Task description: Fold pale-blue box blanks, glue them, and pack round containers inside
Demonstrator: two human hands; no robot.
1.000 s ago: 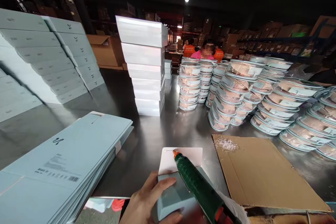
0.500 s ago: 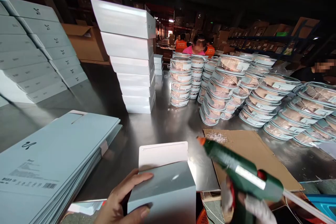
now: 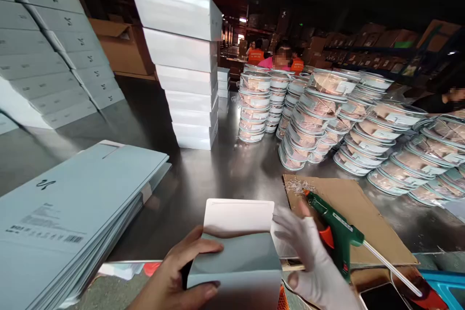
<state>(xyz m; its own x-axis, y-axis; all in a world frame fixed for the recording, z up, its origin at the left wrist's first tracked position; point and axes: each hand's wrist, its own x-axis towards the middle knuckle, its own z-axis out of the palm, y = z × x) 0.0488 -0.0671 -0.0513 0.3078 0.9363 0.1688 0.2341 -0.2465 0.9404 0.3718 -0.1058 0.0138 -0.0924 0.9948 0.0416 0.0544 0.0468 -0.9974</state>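
A pale blue cardboard box (image 3: 236, 264) with its white end flap (image 3: 238, 215) raised sits at the table's near edge. My left hand (image 3: 191, 269) grips its left side, thumb on the near face and fingers over the top. Just right of the box is my right hand (image 3: 312, 261), in a whitish glove with bare fingertips; its fingers are spread and hold nothing. Beyond it a green glue gun (image 3: 336, 223) with an orange nozzle and trigger lies on a cardboard sheet (image 3: 378, 225), a clear glue stick in its rear.
Flattened blue boxes (image 3: 87, 189) lie stacked at left. A tall stack of boxes (image 3: 181, 48) stands behind, more boxes (image 3: 54, 58) at far left. Several stacks of round clear-lidded containers (image 3: 308, 121) fill the right. Other people (image 3: 278, 60) are in the background.
My right hand has let go of the glue gun, which now lies on the cardboard sheet, and has moved left towards the box. My left hand keeps its hold on the box.
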